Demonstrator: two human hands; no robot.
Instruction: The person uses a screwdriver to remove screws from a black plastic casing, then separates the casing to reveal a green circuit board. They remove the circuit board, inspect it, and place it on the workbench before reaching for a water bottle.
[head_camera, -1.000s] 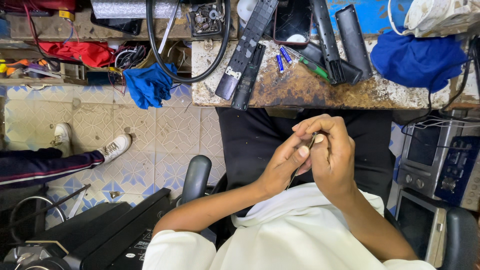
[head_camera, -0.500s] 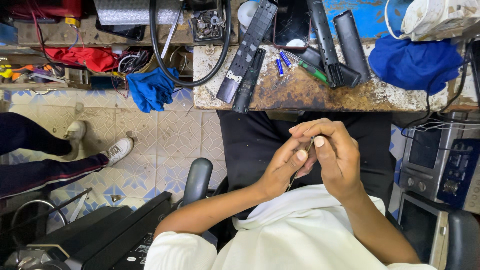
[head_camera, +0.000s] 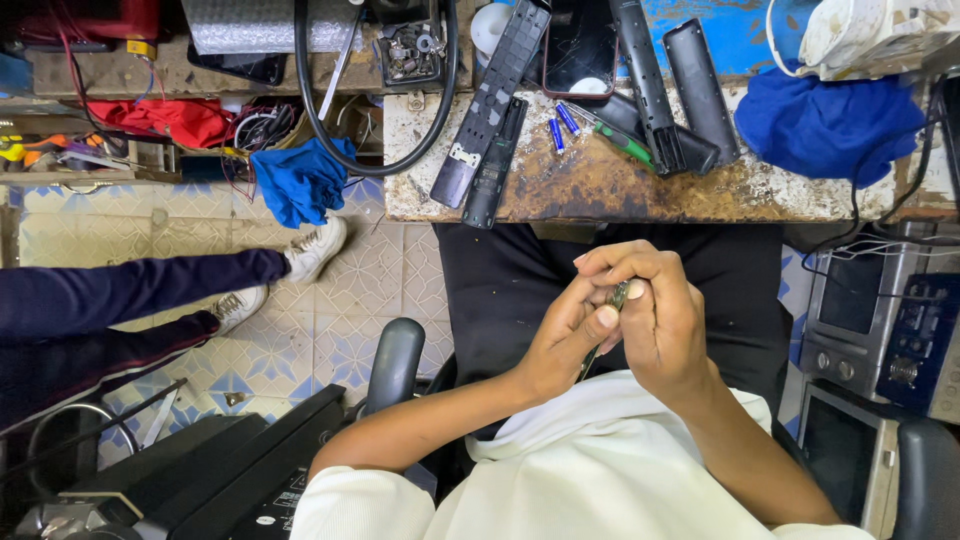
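Over my lap, my left hand (head_camera: 565, 340) and my right hand (head_camera: 655, 310) meet, both closed around a small thin grey part (head_camera: 617, 296) pinched between the fingers. Most of that part is hidden by my fingers. On the rusty worn workbench (head_camera: 640, 190) in front of me lie opened black remote control shells (head_camera: 490, 110), two small blue batteries (head_camera: 560, 128), a green-handled tool (head_camera: 625, 135) and a dark phone (head_camera: 580, 50).
A blue cloth (head_camera: 825, 120) lies at the bench's right end, another blue rag (head_camera: 300, 180) hangs at the left. Another person's legs in dark trousers and white shoes (head_camera: 310, 250) stretch across the tiled floor. Grey appliances (head_camera: 880, 320) stand at right, a chair armrest (head_camera: 395, 365) at left.
The other person's legs and shoes have moved further right across the floor. My hands stay together on the small part, fingers shifting slightly.
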